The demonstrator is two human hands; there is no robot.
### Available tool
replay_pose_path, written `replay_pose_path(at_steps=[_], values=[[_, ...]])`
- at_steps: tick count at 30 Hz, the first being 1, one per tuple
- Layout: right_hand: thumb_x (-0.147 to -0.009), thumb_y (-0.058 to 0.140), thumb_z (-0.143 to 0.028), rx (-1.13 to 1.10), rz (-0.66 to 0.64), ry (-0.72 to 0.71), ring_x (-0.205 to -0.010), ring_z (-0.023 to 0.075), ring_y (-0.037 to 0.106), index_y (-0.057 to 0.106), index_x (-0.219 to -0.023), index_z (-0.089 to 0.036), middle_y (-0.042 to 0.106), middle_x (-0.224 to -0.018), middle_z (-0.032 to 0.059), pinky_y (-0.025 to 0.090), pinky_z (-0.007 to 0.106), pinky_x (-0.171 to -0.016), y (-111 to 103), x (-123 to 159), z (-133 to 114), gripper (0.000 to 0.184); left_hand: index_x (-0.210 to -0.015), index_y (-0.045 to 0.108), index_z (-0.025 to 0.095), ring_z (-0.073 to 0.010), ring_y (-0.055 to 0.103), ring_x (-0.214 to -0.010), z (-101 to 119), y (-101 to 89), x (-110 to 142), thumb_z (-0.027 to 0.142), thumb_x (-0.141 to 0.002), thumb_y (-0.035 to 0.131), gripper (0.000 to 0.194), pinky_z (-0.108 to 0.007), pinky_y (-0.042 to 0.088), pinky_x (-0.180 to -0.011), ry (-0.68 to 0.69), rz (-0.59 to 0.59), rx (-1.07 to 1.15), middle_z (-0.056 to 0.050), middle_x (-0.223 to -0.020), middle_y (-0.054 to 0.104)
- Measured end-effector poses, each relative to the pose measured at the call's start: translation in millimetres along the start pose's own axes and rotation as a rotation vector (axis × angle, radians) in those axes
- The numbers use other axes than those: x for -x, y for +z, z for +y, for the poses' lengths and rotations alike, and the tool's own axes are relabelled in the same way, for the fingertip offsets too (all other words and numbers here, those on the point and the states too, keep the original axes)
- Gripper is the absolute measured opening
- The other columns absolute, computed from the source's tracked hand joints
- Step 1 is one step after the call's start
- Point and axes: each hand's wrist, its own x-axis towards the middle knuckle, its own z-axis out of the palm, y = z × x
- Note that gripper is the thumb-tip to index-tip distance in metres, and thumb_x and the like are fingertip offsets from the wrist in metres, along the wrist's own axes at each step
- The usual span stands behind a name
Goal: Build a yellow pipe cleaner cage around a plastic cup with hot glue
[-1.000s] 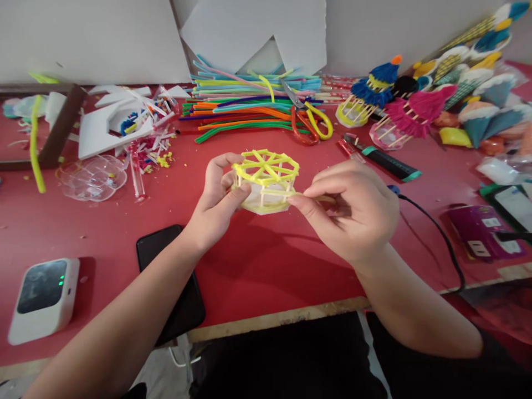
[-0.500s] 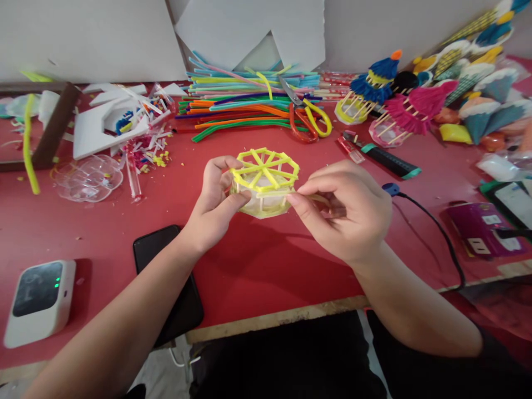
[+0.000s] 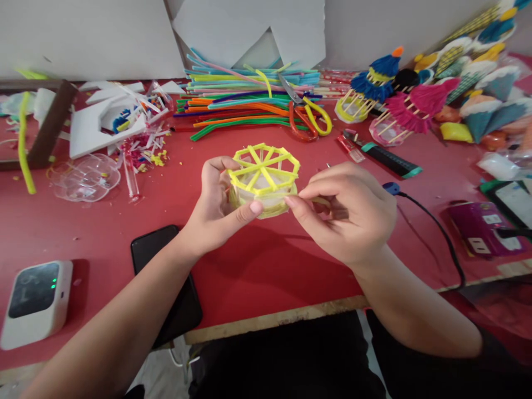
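A small carousel-like frame (image 3: 262, 169) with a yellow spoked top and a clear, yellow-edged base is held above the red table. My left hand (image 3: 220, 205) grips it from the left, thumb along the front and fingers behind. My right hand (image 3: 347, 208) pinches a thin pale-yellow strip (image 3: 276, 195) between thumb and forefinger at the frame's front right side. That strip runs across the front, just under the top rim. Its tail passes behind my right fingers, where part of it is hidden.
Pipe cleaners (image 3: 245, 105) lie in a pile at the back, with scissors (image 3: 310, 113) on their right end. Finished blue (image 3: 374, 83) and pink (image 3: 415, 105) models stand back right. A utility knife (image 3: 390, 159), phone (image 3: 166, 277), white device (image 3: 37, 305) and purple power box (image 3: 482, 227) lie around.
My left thumb has slid right and lower along the front of the frame. The frame is tilted slightly, and my right hand has shifted a little to the right, still pinching the strip.
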Motion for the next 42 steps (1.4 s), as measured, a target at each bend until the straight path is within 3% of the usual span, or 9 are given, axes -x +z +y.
replay_pose_path(at_steps=[7,12,18,26,32,37,42], values=[[-0.09,0.074,-0.016,0.013,-0.022,0.037,-0.067,0.015,0.066,0.071,-0.087,-0.026,0.075,-0.084,0.0016,0.051,0.029,-0.053,-2,1,2,0.011,-0.108,0.044,0.028,-0.0224,0.069,-0.096,-2,-0.9,-1,0.048,-0.078,0.09,0.058,-0.032,0.061,-0.074,0.012,0.052,-0.01,-0.005,-0.114,0.059],[-0.092,0.072,-0.014,0.005,-0.022,0.001,-0.08,0.0181,0.074,0.075,-0.09,-0.027,0.078,-0.089,0.002,0.059,0.031,-0.068,-4,2,5,0.014,-0.105,0.045,0.027,-0.023,0.069,-0.099,-1,-0.2,-2,0.048,-0.079,0.09,0.056,-0.032,0.061,-0.075,0.012,0.048,-0.012,-0.006,-0.117,0.059],[-0.091,0.076,-0.015,-0.017,-0.041,0.029,-0.081,0.0177,0.075,0.077,-0.091,-0.027,0.078,-0.09,0.0026,0.062,0.031,-0.074,-6,1,7,0.012,-0.101,0.044,0.027,-0.024,0.068,-0.103,0,0.4,-3,0.048,-0.077,0.092,0.058,-0.03,0.061,-0.073,0.019,0.042,-0.019,-0.007,-0.123,0.059],[-0.09,0.077,-0.02,-0.167,-0.073,0.158,-0.074,0.0148,0.071,0.078,-0.096,-0.028,0.078,-0.085,-0.0003,0.053,0.026,-0.057,-8,2,8,0.01,-0.104,0.043,0.027,-0.0245,0.066,-0.114,-2,-0.1,-3,0.043,-0.085,0.084,0.048,-0.027,0.062,-0.075,0.115,-0.013,-0.066,-0.007,-0.128,0.056],[-0.089,0.078,-0.026,-0.349,-0.238,0.334,-0.072,0.0134,0.072,0.081,-0.103,-0.028,0.078,-0.085,-0.0004,0.056,0.023,-0.056,-14,-1,16,0.015,-0.099,0.045,0.026,-0.0248,0.067,-0.108,-2,0.4,-4,0.042,-0.074,0.093,0.056,-0.029,0.06,-0.074,0.062,-0.009,-0.004,-0.006,-0.119,0.057],[-0.09,0.077,-0.026,-0.358,-0.306,0.317,-0.075,0.0136,0.074,0.083,-0.101,-0.027,0.082,-0.093,0.0007,0.059,0.023,-0.06,-18,-5,19,0.012,-0.098,0.046,0.026,-0.0224,0.068,-0.098,0,-0.4,-3,0.04,-0.073,0.095,0.057,-0.028,0.059,-0.07,-0.002,-0.032,0.023,-0.004,-0.11,0.059],[-0.091,0.075,-0.019,-0.347,-0.309,0.224,-0.065,0.0095,0.069,0.083,-0.098,-0.028,0.079,-0.083,-0.0026,0.055,0.02,-0.058,-18,-7,19,0.014,-0.098,0.048,0.026,-0.0177,0.069,-0.086,1,-1.0,-3,0.041,-0.073,0.095,0.056,-0.027,0.06,-0.067,-0.002,-0.057,-0.005,-0.002,-0.108,0.061]])
